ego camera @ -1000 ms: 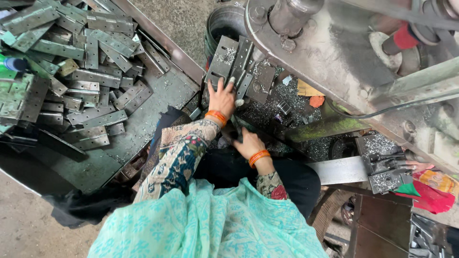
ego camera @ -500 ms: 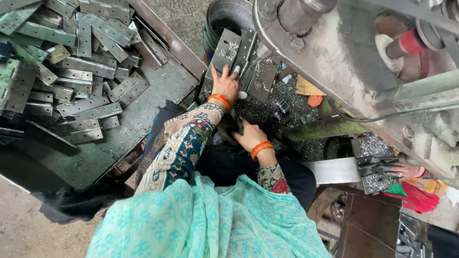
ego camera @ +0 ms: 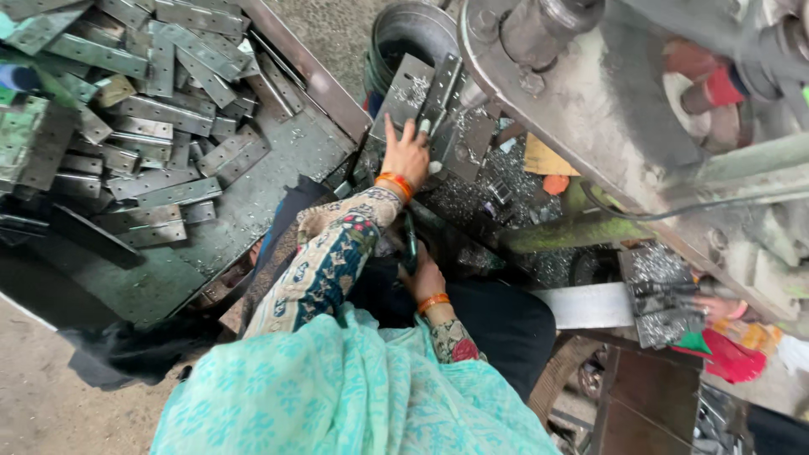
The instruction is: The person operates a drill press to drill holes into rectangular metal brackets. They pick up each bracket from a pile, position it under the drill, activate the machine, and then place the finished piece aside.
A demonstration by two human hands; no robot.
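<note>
Now I see both hands at the press.
Left hand point(ego camera: 407, 156) fingers spread flat on a metal plate point(ego camera: 403, 94); right hand point(ego camera: 425, 278) curls closed around a dark handle point(ego camera: 410, 240).

Right hand point(ego camera: 425, 281): fingers tucked under the machine's dark edge, out of sight; grip could not be read. Left hand point(ego camera: 407, 154): fingertips lay over a grey metal plate point(ego camera: 403, 97), so contact there was partly masked. Pile of metal strips point(ego camera: 143, 93) ran off the top and left edges; count not possible. Steel bucket point(ego camera: 413, 29) was cut by the top edge and half covered by the plate. Another person's hand point(ego camera: 716, 307) at far right was mostly hidden behind a bracket; too small to resolve.
</note>
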